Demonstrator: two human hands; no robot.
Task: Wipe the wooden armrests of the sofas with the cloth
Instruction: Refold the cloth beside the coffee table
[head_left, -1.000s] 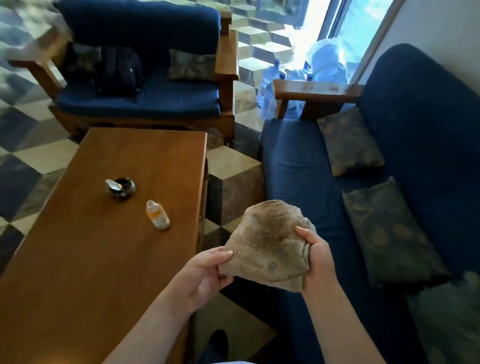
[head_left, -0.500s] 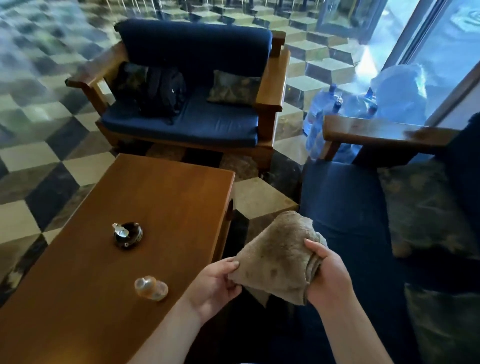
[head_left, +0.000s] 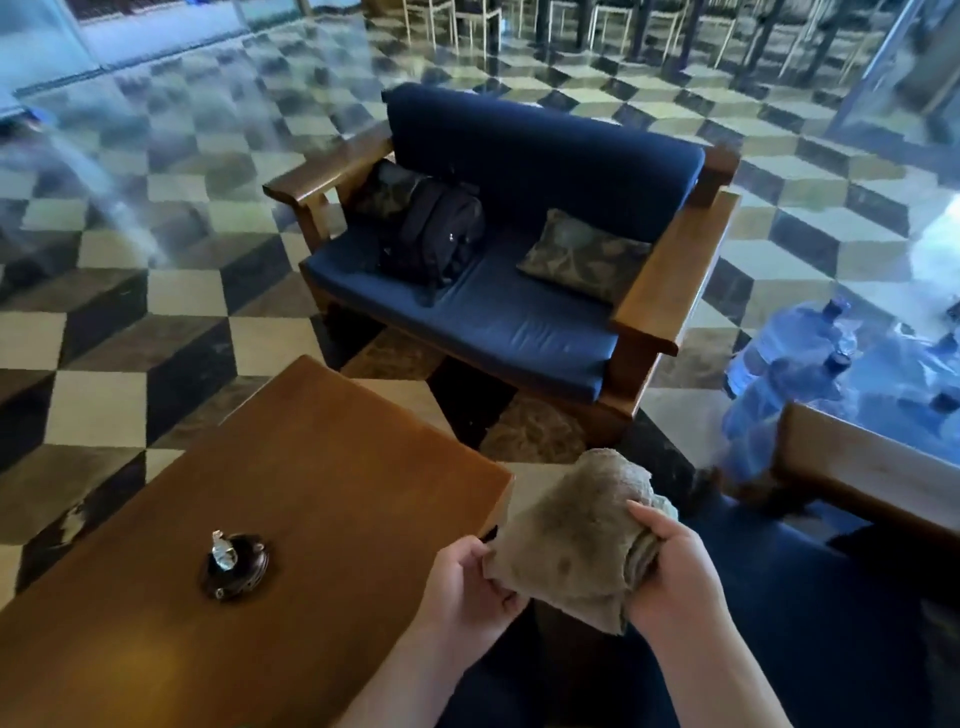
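Observation:
A folded brown cloth (head_left: 574, 530) is held in front of me at the lower middle. My left hand (head_left: 467, 584) pinches its left corner, and my right hand (head_left: 670, 569) grips its folded right edge. Ahead stands a blue two-seat sofa (head_left: 519, 312) with a wooden left armrest (head_left: 327, 169) and a wooden right armrest (head_left: 675, 270). At the right edge, the wooden armrest (head_left: 872, 478) of a second blue sofa shows, close to my right hand.
A wooden coffee table (head_left: 234, 519) fills the lower left, carrying a dark ashtray (head_left: 234, 564). A black backpack (head_left: 436, 234) and a patterned cushion (head_left: 582, 254) lie on the far sofa. Several water jugs (head_left: 795, 364) stand at the right on the checkered floor.
The view has swung up and to the left, bringing the far sofa to the centre. Both hands kept their hold on the cloth. The small bottle on the table has left the view.

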